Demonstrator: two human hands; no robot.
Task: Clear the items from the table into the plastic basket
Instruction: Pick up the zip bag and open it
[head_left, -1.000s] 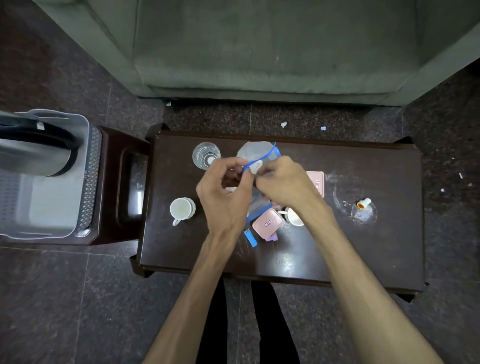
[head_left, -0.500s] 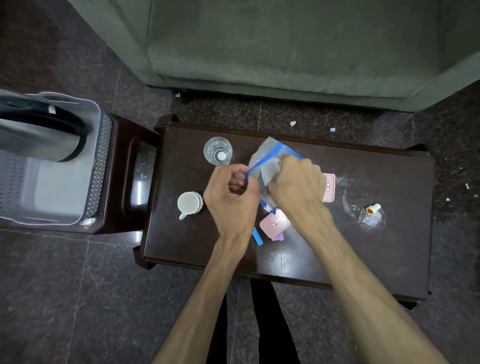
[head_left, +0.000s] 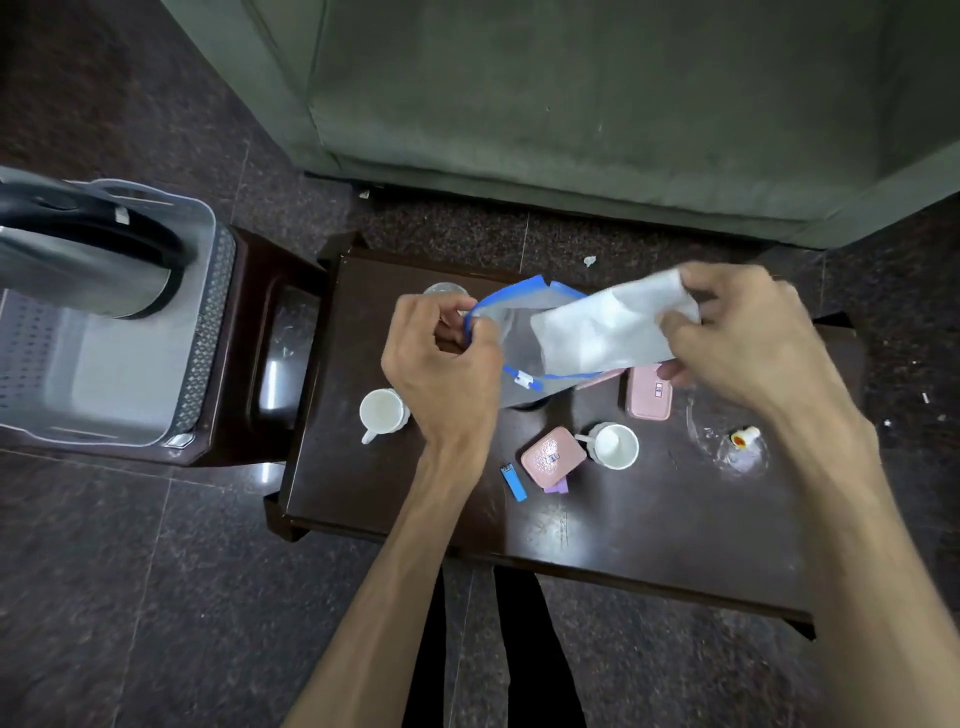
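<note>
Zip pouch (head_left: 511, 358), blue-edged, is held above the table (head_left: 649, 525), its mouth pinched by the left hand (head_left: 441, 364). The right hand (head_left: 748, 338) grips a white cloth (head_left: 608, 327) at that mouth. On the table: 2 cups, 2 pink boxes, a lighter. The basket (head_left: 208, 332), left of the table, holds only a kettle (head_left: 83, 260); clearing looks barely begun.

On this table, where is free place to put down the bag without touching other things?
Free: the table's near strip, below the blue lighter and right mug, and the near-left corner below the left mug. Crowded: the middle, around both pink boxes.
</note>
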